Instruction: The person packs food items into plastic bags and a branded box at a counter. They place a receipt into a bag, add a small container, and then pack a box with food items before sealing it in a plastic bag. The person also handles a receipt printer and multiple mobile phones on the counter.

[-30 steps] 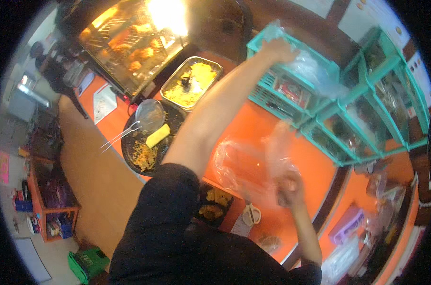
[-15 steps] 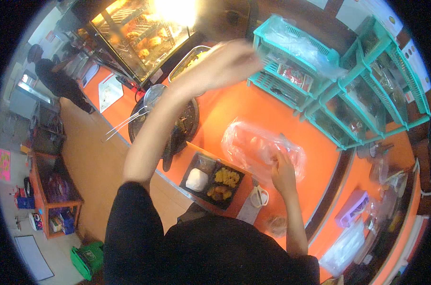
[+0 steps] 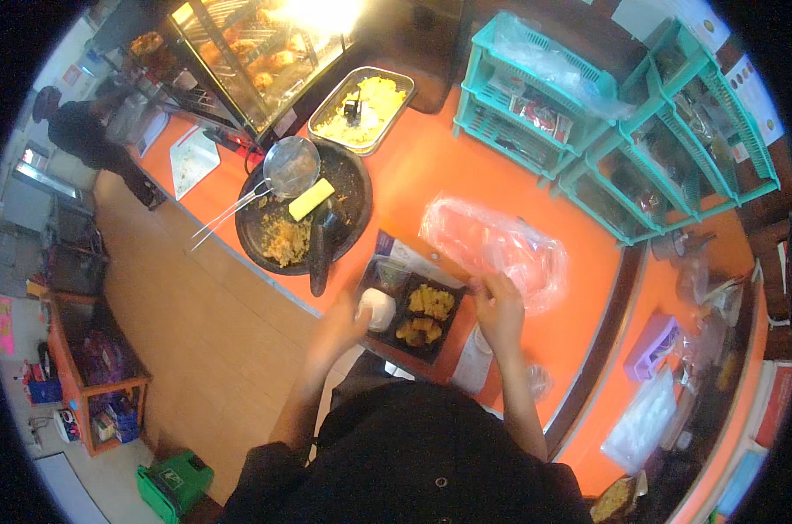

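A black compartment meal tray (image 3: 431, 342) lies near the counter's front edge. It holds a white mound (image 3: 380, 310) that looks like rice, yellow food (image 3: 432, 302) and browned pieces (image 3: 419, 331). A small clear container (image 3: 385, 273) sits in its far left compartment. At the tray's left side, beside the white mound, is my left hand (image 3: 339, 327), its fingers blurred. My right hand (image 3: 500, 307) is by the tray's far right corner, its fingers pinched together; what they hold is hidden. Just beyond lies a clear plastic bag (image 3: 496, 249).
Left of the tray stands a stone mortar (image 3: 348, 196) with a dark pestle (image 3: 322, 253), a strainer (image 3: 292, 166) and a yellow block (image 3: 311, 200). Behind are a metal tray of yellow food (image 3: 365, 109) and a lit display case (image 3: 256, 52). Teal baskets (image 3: 536, 109) stand back right.
My left hand has come back from the far side of the counter to the tray's left side. My right hand has moved from the plastic bag to the tray's far right corner.
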Tool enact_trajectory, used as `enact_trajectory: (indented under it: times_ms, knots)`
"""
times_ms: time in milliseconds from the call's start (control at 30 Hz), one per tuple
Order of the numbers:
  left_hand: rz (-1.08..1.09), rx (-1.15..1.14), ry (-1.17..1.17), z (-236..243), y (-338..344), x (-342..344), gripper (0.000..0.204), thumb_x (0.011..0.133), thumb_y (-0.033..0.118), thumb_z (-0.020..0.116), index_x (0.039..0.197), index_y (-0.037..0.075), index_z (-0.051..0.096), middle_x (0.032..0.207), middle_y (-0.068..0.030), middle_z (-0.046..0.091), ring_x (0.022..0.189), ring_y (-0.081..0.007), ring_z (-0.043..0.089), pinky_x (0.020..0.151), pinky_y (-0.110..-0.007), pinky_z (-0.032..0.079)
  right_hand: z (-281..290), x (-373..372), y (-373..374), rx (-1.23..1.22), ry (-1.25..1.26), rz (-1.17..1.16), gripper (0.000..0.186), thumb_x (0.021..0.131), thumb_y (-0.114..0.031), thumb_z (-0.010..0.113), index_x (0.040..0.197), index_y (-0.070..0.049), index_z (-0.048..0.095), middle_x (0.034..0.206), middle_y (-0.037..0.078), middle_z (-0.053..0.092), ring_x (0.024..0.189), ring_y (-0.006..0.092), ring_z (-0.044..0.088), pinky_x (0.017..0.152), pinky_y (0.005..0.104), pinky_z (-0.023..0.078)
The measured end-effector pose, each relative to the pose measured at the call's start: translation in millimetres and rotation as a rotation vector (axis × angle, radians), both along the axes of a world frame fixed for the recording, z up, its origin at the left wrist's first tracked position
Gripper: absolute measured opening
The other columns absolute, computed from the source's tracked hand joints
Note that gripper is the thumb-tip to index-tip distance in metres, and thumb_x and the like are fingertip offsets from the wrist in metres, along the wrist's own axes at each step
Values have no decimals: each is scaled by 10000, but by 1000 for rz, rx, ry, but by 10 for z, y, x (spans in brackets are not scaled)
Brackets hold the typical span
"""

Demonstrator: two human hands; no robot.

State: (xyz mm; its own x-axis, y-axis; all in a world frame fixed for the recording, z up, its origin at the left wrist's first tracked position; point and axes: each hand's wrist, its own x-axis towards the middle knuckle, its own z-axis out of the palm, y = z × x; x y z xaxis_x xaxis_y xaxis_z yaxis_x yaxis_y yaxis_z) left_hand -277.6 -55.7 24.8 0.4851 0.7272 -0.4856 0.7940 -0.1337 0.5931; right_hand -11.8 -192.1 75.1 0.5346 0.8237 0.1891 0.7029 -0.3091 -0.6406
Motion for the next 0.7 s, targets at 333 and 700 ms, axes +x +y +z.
enact_trajectory:
  times_ms: [333,700]
  knots:
    - [119,-66,-525,-1227,-789,-163,757,868,90,673,1471,31,219,1270,-178,535,967,-281,637,764,-393,562,17,293,-518,-326,102,-272,297,919,-147,528,1204,-176,608,805,232,648,774,405,647,738,508,509]
    - [-70,366,-243,-747,214,120,754,663,-71,621,1390,48,460,1153,-284,618,1084,-418,607,919,-466,495,321,628,-906,-407,-473,512,501,788,-136,689,1269,-260,621,1448,166,412,1292,346,451,1052,438,404]
